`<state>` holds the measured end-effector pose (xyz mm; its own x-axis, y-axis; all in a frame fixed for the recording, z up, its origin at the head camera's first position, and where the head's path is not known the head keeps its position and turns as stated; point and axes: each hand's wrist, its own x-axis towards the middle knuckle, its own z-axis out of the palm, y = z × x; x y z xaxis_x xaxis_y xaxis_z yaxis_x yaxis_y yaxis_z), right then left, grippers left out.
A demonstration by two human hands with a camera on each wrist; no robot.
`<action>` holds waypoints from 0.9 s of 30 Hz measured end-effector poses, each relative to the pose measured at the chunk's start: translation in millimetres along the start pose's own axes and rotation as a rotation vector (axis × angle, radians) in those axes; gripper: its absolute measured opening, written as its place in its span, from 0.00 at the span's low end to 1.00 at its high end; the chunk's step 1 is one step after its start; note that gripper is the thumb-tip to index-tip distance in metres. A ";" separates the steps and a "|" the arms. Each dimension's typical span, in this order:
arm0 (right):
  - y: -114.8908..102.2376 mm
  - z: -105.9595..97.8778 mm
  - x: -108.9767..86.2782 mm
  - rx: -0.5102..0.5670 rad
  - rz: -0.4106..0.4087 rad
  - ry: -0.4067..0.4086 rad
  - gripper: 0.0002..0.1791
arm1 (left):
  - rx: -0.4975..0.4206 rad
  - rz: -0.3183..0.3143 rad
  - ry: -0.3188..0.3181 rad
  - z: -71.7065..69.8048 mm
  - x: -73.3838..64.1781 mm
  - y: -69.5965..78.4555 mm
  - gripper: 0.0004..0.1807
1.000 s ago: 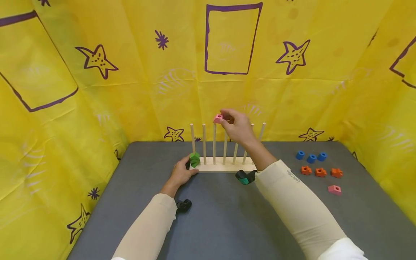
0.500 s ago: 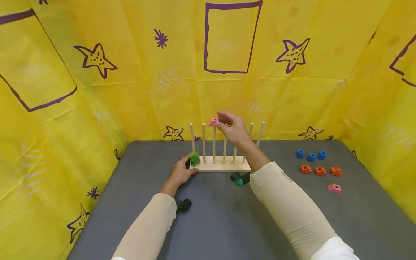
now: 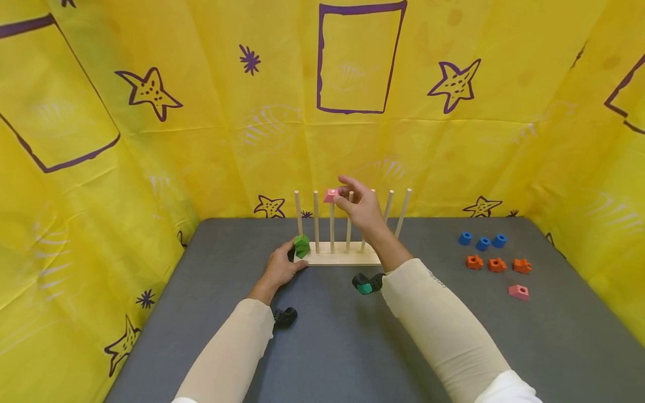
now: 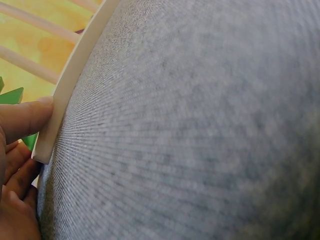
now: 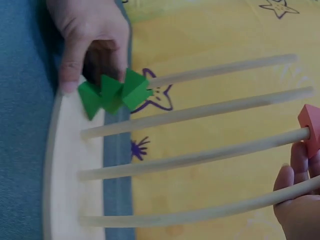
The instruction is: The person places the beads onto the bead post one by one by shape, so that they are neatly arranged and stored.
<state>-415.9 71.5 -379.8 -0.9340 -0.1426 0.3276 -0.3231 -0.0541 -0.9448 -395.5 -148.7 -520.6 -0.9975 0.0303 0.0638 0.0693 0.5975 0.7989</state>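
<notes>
A light wooden peg board (image 3: 347, 258) with a row of upright dowels stands on the table. Its left end is gripped by my left hand (image 3: 279, 267), thumb on the front edge and fingers behind, as the left wrist view also shows. Green blocks (image 5: 112, 94) are stacked at the foot of the leftmost dowel, close to that hand. Up at the top of the third dowel, my right hand (image 3: 365, 214) pinches a pink trapezoid block (image 3: 330, 196) from its right side. The dowel's tip sits in the block's hole.
On the table's right lie several blue cylinders (image 3: 482, 244), several orange notched blocks (image 3: 496, 266) and another pink block (image 3: 518, 292). A yellow patterned cloth (image 3: 282, 151) hangs behind and at both sides of the grey table (image 3: 322, 347).
My right hand has brought the pink block left and down, from above the dowels onto the third dowel's tip. The left hand keeps its place on the board.
</notes>
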 end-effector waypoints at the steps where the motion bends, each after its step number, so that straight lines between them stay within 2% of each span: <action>1: 2.5 0.2 -1.0 0.014 0.014 0.001 0.26 | -0.002 0.000 -0.001 0.0 -0.2 0.0 0.41; 7: 19.2 2.1 -7.5 0.058 0.082 0.009 0.27 | -0.005 -0.005 -0.005 -0.5 -1.1 -1.1 0.41; 14: 36.2 4.4 -14.5 0.064 0.112 0.022 0.28 | 0.010 -0.002 0.002 -0.2 -0.2 -1.0 0.41; 19: 46.0 4.4 -16.9 0.069 0.134 0.031 0.28 | 0.021 -0.026 -0.005 -0.3 -0.4 1.3 0.41; 27: 59.5 4.7 -18.8 0.065 0.203 0.048 0.18 | 0.024 -0.025 0.004 0.3 -0.6 2.8 0.41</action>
<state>-416.9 66.3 -442.2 -0.9857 -0.1095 0.1281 -0.1182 -0.0925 -0.9887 -394.7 -146.8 -518.6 -0.9989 0.0118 0.0463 0.0437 0.6170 0.7858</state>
